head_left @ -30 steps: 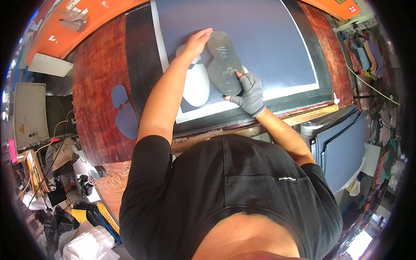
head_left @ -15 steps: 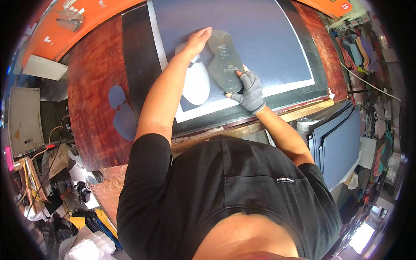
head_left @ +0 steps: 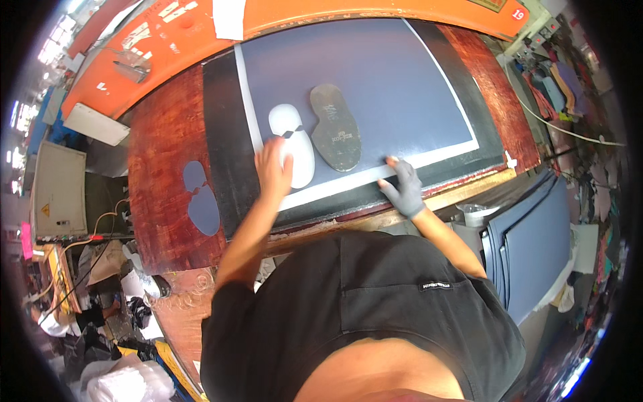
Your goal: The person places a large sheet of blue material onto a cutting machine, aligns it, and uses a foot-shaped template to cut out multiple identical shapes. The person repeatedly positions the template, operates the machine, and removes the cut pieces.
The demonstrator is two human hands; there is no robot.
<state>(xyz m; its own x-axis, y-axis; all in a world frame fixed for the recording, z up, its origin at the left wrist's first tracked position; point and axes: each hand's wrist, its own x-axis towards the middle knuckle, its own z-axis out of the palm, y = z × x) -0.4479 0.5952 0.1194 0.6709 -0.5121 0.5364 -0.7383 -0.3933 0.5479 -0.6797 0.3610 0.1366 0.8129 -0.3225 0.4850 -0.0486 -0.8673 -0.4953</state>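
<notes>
lying between and ahead of two released hands: a flat, dark grey, sole-shaped plate point(head_left: 336, 127)

the bare left hand point(head_left: 273, 169), blurred, holds its thumb apart from its fingers over the left edge of a white sole-shaped patch point(head_left: 304, 161); whether it touches cannot be told. the right hand point(head_left: 404, 186), in a grey fingerless glove point(head_left: 406, 195), has thumb and fingers parted, grasping nothing. beyond both hands spreads a large, white-bordered, slate-blue sheet point(head_left: 402, 87), under the plate. left of the left hand, a blue sole-shaped piece point(head_left: 203, 210) lies on the red-brown wooden tabletop point(head_left: 157, 161).
</notes>
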